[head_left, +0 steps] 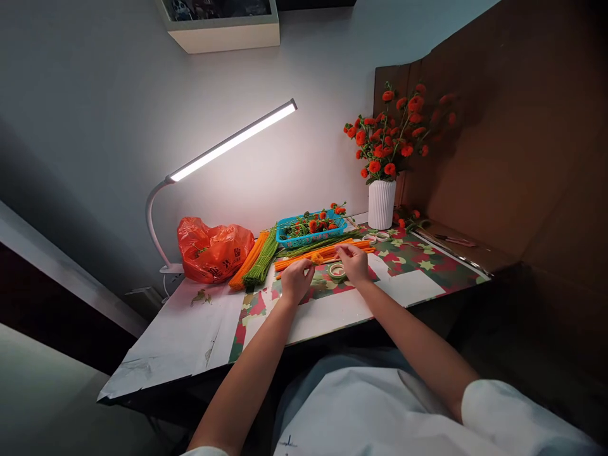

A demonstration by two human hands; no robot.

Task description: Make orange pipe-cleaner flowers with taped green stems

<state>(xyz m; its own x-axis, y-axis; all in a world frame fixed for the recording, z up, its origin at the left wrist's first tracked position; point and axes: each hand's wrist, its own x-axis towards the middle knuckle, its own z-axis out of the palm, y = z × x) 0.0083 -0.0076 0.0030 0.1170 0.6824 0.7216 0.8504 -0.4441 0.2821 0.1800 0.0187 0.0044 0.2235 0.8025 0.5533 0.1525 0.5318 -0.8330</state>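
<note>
My left hand (297, 280) is closed, its fingertips pinched beside a small orange flower piece (316, 258) above the table. To its right, my right hand (352, 263) is also closed, thumb and finger pressed together near the other side of that piece. What lies between the right fingertips is too small to make out. A roll of green tape (337, 271) lies on the table between the hands. Just behind them is a bundle of orange stems (297, 259).
A blue basket (311, 238) of orange flowers stands behind the hands. Green stems (263, 259) and a red plastic bag (213, 250) lie left. A white vase (381, 204) with flowers stands back right. A lit lamp (232, 144) hangs above the table (190, 335).
</note>
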